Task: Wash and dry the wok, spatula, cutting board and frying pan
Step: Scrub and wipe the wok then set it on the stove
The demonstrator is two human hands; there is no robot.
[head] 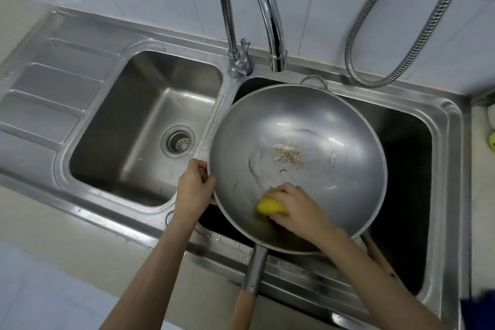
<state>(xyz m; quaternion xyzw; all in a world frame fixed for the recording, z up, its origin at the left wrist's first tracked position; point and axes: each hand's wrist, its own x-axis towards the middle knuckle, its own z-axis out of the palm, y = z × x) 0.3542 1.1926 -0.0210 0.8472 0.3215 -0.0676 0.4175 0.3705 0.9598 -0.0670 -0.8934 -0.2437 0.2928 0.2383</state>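
Observation:
A large steel wok [334,126] with a wooden-ended handle [245,305] rests over the right sink basin [407,147]. A little water and a pale patch of residue [285,155] lie at its bottom. My left hand [195,187] grips the wok's left rim, thumb on the inside edge. My right hand [294,206] holds a yellow sponge [269,206] pressed against the wok's near inner wall. A brown wooden piece [375,252] pokes out from under the wok at the right; I cannot tell what it is. No frying pan or cutting board shows.
The left basin [128,126] has a drain strainer [178,141]. A curved chrome faucet [267,8] ends above the wok's far rim, with no water running. A metal spray hose [401,43] loops at the back right. A ridged draining board [48,88] lies on the left.

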